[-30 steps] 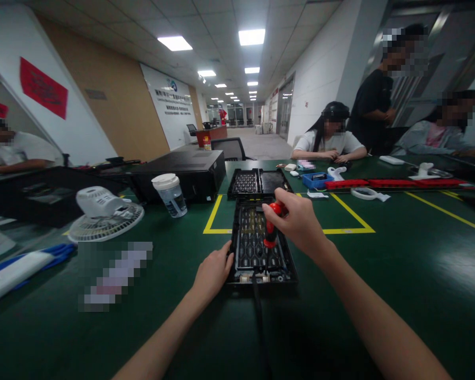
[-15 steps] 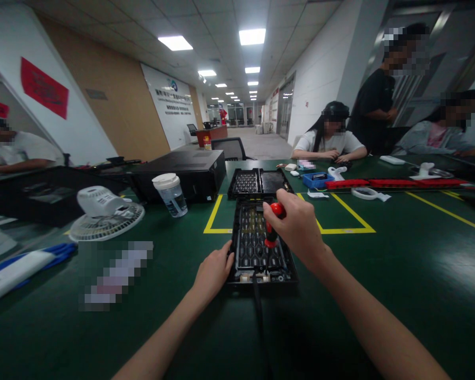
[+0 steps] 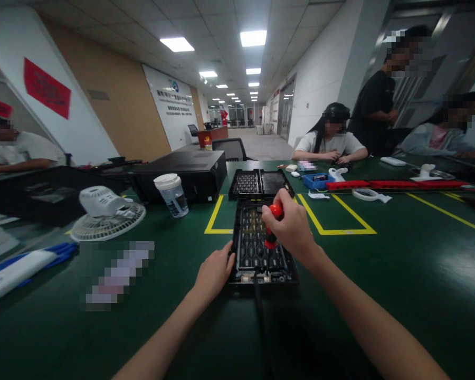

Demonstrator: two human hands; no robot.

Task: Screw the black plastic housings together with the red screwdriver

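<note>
In front of me on the green table lies an open black case (image 3: pixel 243 258) with rows of rounded cells inside and a black cable (image 3: pixel 258 309) running from its near end. My left hand (image 3: pixel 216 267) grips the case's left edge, its fingers partly hidden by the rim. Above the case, my right hand (image 3: pixel 295 221) is closed round a red and black screwdriver (image 3: pixel 271 240). The screwdriver stands nearly upright, its shaft pointing down at the near end of the case; the exact tip is hard to make out.
Behind the case sits a second open black case (image 3: pixel 247 183). To the left are a plastic cup (image 3: pixel 174 198), a black computer tower (image 3: pixel 182 163) and a white fan (image 3: pixel 106 214). A blue tray (image 3: pixel 317 181) and tape roll (image 3: pixel 364 195) lie right. Other people are around the table.
My right hand has turned slightly on the screwdriver handle, the wrist shifting a little left. My left hand and the case have stayed in place.
</note>
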